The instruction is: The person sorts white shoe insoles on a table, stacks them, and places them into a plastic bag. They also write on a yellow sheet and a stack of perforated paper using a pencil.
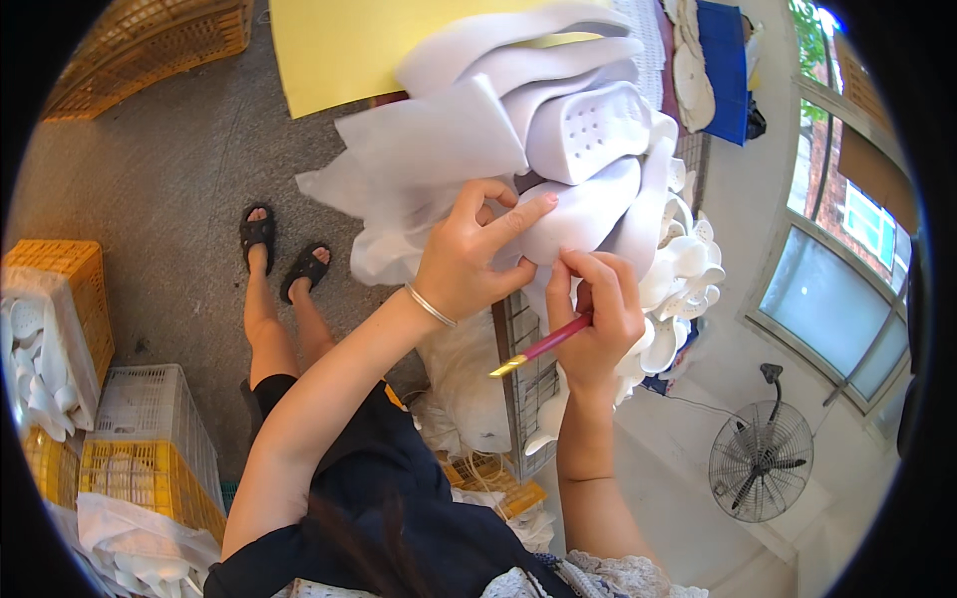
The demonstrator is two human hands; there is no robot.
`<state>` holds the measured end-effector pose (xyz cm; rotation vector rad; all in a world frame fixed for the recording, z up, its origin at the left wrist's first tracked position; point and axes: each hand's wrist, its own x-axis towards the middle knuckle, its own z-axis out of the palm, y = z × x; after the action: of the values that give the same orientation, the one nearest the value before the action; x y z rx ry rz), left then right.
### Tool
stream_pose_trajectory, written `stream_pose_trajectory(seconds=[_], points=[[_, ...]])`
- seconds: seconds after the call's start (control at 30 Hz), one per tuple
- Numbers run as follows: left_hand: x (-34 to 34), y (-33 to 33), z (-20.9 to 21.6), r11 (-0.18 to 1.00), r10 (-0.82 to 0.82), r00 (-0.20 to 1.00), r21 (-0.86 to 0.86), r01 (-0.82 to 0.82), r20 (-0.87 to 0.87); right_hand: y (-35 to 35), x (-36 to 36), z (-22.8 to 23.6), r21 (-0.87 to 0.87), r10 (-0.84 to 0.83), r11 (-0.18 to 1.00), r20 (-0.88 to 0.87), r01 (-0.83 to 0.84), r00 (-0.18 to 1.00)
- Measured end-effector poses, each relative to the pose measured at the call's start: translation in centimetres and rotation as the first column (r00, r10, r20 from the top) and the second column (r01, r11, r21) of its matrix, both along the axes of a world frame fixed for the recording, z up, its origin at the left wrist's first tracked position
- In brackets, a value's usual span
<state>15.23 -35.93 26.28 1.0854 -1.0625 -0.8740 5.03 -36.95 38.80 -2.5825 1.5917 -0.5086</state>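
Observation:
A smooth white foam shoe piece point(588, 204) lies in front of me on a pile of similar ones. My left hand point(474, 239) grips its near left edge, index finger along the top and thumb lower down. With its fingers pinched, my right hand point(603, 309) holds a slim pen-like tool point(548, 344) with a dark pink shaft and a gold slanted end. That gold end points back toward me; the other tip is hidden by my fingers at the piece's near edge. Just beyond sits a white foam shoe piece with several holes point(588, 130).
White sheets point(399, 169) hang over the left side of the pile, by a yellow board point(349, 50). More white pieces point(678, 264) are heaped at right. Yellow crates point(150, 473) stand on the floor at left. A fan point(761, 463) is at right, below a window. Another person's sandalled feet point(284, 249) show at left.

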Motion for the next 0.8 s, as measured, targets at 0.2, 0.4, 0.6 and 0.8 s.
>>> stream_pose_trajectory(seconds=[0.2,0.4,0.6,0.8], points=[[-1.0,-1.2,3.0,0.999,-0.043,0.997,-0.026,0.041,-0.063,-0.9,-0.3,2.1,-0.119,0.008,0.992,-0.161,-0.028,0.987],[-1.9,-1.9,4.4,0.996,-0.05,0.998,-0.076,0.047,-0.04,-1.9,0.1,4.8,-0.083,0.008,0.996,-0.321,-0.036,0.947],[-2.6,-2.6,4.6,0.995,-0.017,1.0,-0.093,0.016,-0.007,-2.9,1.1,6.3,0.033,-0.023,0.999,-0.471,0.044,0.882],[-2.9,-2.6,4.3,0.994,-0.022,1.0,-0.103,0.021,-0.013,-3.2,2.0,6.7,0.076,0.033,0.997,-0.69,0.027,0.723]])
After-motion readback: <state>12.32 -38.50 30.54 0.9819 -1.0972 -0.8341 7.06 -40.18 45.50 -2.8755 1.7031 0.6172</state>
